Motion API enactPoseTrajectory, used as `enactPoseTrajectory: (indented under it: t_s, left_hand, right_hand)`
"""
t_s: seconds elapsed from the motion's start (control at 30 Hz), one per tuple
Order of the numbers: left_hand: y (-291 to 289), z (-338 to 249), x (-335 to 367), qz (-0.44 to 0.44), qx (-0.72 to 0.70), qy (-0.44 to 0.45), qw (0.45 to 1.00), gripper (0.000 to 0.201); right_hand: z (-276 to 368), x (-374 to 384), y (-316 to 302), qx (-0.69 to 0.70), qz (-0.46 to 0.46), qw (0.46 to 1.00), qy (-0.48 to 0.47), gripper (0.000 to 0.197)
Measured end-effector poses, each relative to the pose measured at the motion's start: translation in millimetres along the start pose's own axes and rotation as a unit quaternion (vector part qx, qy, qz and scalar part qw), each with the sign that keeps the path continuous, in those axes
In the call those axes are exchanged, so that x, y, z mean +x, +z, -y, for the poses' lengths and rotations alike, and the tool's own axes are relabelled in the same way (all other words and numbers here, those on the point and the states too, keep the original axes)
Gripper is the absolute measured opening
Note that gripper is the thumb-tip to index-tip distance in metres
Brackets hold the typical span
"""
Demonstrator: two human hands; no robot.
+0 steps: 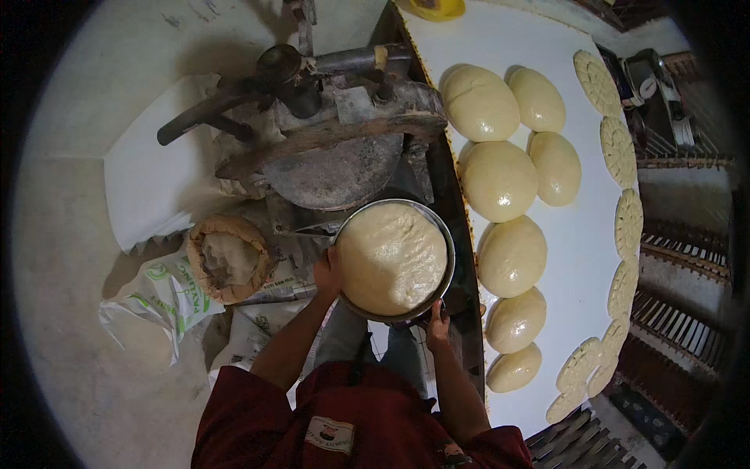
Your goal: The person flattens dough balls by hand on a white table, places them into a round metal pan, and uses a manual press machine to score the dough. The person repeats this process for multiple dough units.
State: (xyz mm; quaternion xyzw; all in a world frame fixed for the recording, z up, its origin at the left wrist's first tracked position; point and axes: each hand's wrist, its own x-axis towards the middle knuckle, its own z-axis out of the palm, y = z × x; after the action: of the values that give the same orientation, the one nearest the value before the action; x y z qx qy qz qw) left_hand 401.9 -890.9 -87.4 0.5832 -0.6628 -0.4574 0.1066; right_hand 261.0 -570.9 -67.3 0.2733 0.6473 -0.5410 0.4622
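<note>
A round metal pan [451, 270] is held level in front of my body. Pale, slightly lumpy dough [391, 254] fills it nearly to the rim. My left hand [327, 272] grips the pan's left side, its fingers partly hidden behind the wall. At the lower right edge, my right hand [438, 325] is closed on the rim, thumb up along the outside. Just beyond the pan stands a worn metal machine [336, 172] with a rounded plate and a long lever.
Smooth, shiny dough balls [500, 181] sit in two rows on a white table [578, 258] to my right. Flat patterned dough rounds [619, 152] line its far edge. At left are an open paper sack [226, 258], a plastic bag [160, 301] and a white sheet [148, 172].
</note>
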Motion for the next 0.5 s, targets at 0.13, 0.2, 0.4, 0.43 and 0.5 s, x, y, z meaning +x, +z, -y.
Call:
enactPoseTrajectory:
  t_s: [0.13, 0.2, 0.4, 0.43, 0.5]
  left_hand:
    - [5.6, 15.5, 34.8, 0.001, -0.054, -0.008, 0.999, 0.071]
    - [2.4, 17.1, 50.3, -0.023, -0.111, -0.024, 0.993, 0.07]
    - [16.2, 41.1, -39.7, -0.075, -0.31, -0.232, 0.919, 0.062]
    - [36.1, 62.6, -58.8, -0.068, -0.273, -0.287, 0.916, 0.06]
    - [38.5, -18.9, -57.5, -0.043, -0.373, -0.268, 0.887, 0.053]
  right_hand:
    - [7.2, 31.9, 4.3, -0.051, -0.023, 0.998, -0.006, 0.137]
    - [20.6, 35.9, 38.7, -0.035, 0.004, 0.999, -0.01, 0.133]
    - [60.4, 24.3, 152.3, 0.027, 0.16, 0.986, 0.027, 0.086]
    - [58.0, 29.6, 166.5, 0.029, 0.176, 0.982, 0.054, 0.078]
    - [69.7, 47.6, 182.7, 0.047, 0.157, 0.984, 0.074, 0.076]
